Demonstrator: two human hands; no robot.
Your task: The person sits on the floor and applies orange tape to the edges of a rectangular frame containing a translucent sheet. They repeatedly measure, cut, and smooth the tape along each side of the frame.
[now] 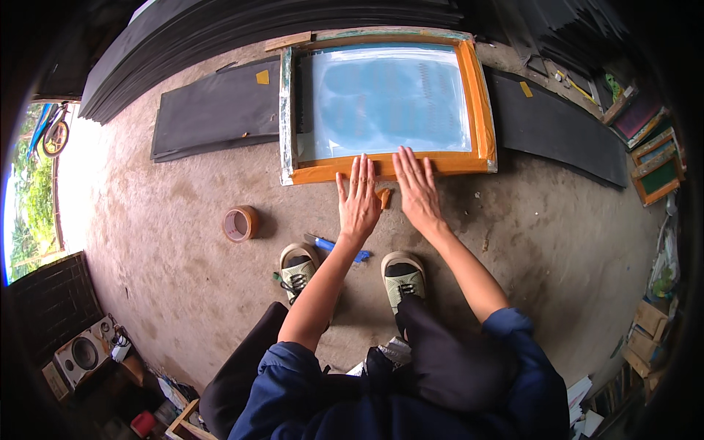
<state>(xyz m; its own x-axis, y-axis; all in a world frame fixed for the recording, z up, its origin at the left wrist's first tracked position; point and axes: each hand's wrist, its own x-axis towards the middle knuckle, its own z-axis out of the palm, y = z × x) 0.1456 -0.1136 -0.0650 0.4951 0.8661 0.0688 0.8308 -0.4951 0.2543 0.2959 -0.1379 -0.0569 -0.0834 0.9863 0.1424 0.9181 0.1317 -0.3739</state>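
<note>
We press the left hand (359,198) and right hand (418,189) flat, fingers spread, on the near orange-taped edge of the screen frame (480,103) lying on the floor (557,227). A tape roll (240,223) sits well apart, left; bare floor lies between.

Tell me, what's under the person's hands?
Both hands, left hand and right hand, lie flat with fingers on the orange-taped edge of the frame. A small orange tape scrap shows between them. The tape right under the palms is covered.
</note>
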